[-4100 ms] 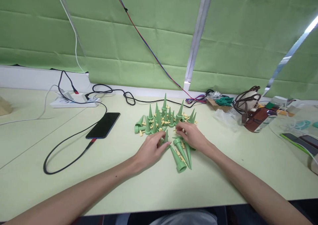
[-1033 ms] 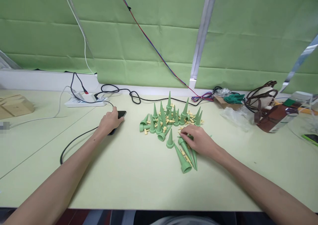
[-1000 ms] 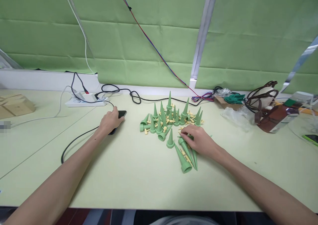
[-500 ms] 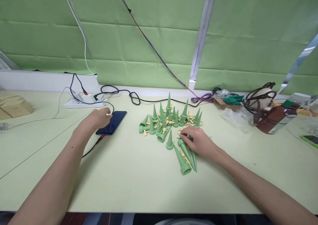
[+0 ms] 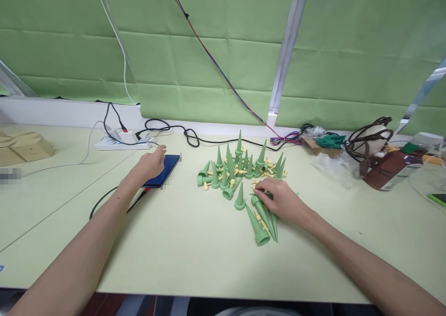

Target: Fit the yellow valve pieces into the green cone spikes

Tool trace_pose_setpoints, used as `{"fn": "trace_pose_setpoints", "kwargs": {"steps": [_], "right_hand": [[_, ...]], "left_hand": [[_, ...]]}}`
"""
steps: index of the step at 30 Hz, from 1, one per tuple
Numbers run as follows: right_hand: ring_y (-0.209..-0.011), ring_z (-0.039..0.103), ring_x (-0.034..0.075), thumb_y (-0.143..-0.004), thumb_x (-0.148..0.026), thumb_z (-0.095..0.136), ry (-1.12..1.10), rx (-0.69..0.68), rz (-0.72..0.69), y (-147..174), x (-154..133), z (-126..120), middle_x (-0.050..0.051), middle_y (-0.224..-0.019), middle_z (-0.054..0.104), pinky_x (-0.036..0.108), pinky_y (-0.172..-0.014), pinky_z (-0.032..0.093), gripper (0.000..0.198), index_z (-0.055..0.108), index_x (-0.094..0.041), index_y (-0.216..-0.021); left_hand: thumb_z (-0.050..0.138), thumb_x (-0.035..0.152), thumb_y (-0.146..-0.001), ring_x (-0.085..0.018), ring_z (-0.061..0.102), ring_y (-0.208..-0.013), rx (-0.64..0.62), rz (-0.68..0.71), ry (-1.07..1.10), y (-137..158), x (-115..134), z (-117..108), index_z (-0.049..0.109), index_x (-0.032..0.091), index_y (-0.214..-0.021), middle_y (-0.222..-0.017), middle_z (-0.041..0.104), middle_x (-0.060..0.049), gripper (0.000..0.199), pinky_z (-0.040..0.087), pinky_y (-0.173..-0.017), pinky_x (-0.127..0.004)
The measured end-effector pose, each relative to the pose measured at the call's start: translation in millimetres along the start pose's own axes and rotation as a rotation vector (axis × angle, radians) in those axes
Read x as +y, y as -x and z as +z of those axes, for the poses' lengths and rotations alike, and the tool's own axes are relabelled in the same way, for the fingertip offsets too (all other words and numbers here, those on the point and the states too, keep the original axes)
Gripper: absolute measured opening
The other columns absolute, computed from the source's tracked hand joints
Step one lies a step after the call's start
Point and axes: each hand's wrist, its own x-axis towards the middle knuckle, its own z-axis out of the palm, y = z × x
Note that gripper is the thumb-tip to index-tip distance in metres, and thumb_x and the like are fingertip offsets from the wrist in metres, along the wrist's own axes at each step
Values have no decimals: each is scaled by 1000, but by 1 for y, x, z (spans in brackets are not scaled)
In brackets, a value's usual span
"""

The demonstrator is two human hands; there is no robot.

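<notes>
My left hand (image 5: 151,165) hangs over a dark phone (image 5: 168,167) lying on the table at the left. Its index finger points forward, the others are curled, and nothing shows in it. A cable with a red plug (image 5: 145,190) runs to the phone's near end. My right hand (image 5: 277,196) is beside the heap, thumb and fingers drawn together; what they hold, if anything, is too small to name. Under it lie green plastic spikes (image 5: 258,230) with hollow ends and small yellow valve-like pieces (image 5: 263,226). More green spikes (image 5: 239,200) stand upright or lie behind, mixed with yellow pieces (image 5: 206,186).
A white power strip (image 5: 125,143) and black cable (image 5: 191,138) run along the back. Wooden blocks (image 5: 33,148) stand far left. On the right are a plastic bag (image 5: 336,169), green gloves (image 5: 331,141), a brown bottle (image 5: 390,169) and a green-edged phone (image 5: 439,199).
My left hand has shifted slightly right and up over the phone, its index finger now stretched forward. The right hand keeps its place by the spikes. The view has turned slightly left.
</notes>
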Motion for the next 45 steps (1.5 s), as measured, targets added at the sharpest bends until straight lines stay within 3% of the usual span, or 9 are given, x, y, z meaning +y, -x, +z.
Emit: {"fn": "trace_pose_setpoints", "kwargs": {"steps": [4, 10, 16, 19, 21, 24, 27, 41, 45], "right_hand": [[-84, 64, 21, -98, -19, 53, -2, -8, 7, 0, 0, 0, 6, -88, 70, 33, -73, 50, 15, 66, -20, -92], [-84, 64, 21, -98, -19, 53, 11, -15, 14, 0, 0, 0, 6, -88, 69, 33, -74, 50, 15, 66, -19, -91], [-83, 64, 21, -98, -19, 53, 2, -3, -3, -1, 0, 1, 6, -88, 70, 33, -73, 51, 16, 67, -20, -92], [-84, 65, 21, -101, -22, 50, -14, 19, -8, -1, -1, 1, 6, -90, 71, 34, -74, 51, 18, 66, -20, -92], [-85, 66, 21, -103, -26, 47, -33, 48, -14, -1, -3, 1, 7, -93, 72, 34, -75, 51, 22, 66, -21, -94], [-88, 67, 21, -105, -30, 42, -64, 100, -27, 0, -7, 0, 7, -96, 72, 33, -79, 52, 26, 66, -21, -98], [-90, 67, 20, -106, -30, 40, -89, 129, -72, 1, -12, -1, 7, -97, 72, 32, -81, 51, 26, 64, -21, -103], [-92, 63, 21, -103, -29, 50, -64, 35, -182, -2, -18, 5, 9, -99, 68, 35, -82, 52, 15, 61, -21, -109], [-89, 62, 20, -104, -26, 45, -54, 34, -196, -2, -17, 8, 8, -96, 67, 34, -81, 52, 17, 61, -21, -107]], "left_hand": [[37, 19, -94, -33, 63, -110, 61, 24, -28, -2, 6, 1, 47, 13, -137, -123, 69, -15, 44, 44, -95, -41], [42, 25, -91, -29, 66, -92, 201, 43, -24, 5, 20, -5, 66, 12, -107, -93, 74, -12, 32, 46, -89, -37], [31, 43, -100, -17, 59, -64, 478, 99, 46, 35, 65, -8, 62, 16, -82, -71, 65, -5, 44, 43, -69, -28], [39, 39, -99, -12, 42, -43, 676, 411, 182, 66, 101, 1, 49, 19, -58, -45, 44, 1, 46, 34, -52, -27], [41, 26, -98, -10, 35, -38, 719, 776, 317, 90, 124, 10, 42, 19, -53, -41, 39, 2, 46, 30, -46, -28], [41, 18, -97, -12, 38, -39, 605, 1281, 431, 124, 151, 23, 51, 20, -60, -45, 45, 3, 38, 31, -41, -28], [48, 25, -96, -14, 39, -38, 443, 1470, 362, 147, 164, 35, 53, 22, -58, -47, 44, 2, 39, 36, -39, -31], [52, 16, -95, -9, 35, -38, 396, 1225, 440, 125, 154, 39, 44, 19, -58, -43, 39, 7, 38, 27, -43, -28], [54, 18, -94, -9, 33, -38, 375, 1246, 423, 123, 154, 38, 43, 19, -58, -44, 39, 7, 37, 26, -44, -28]]}}
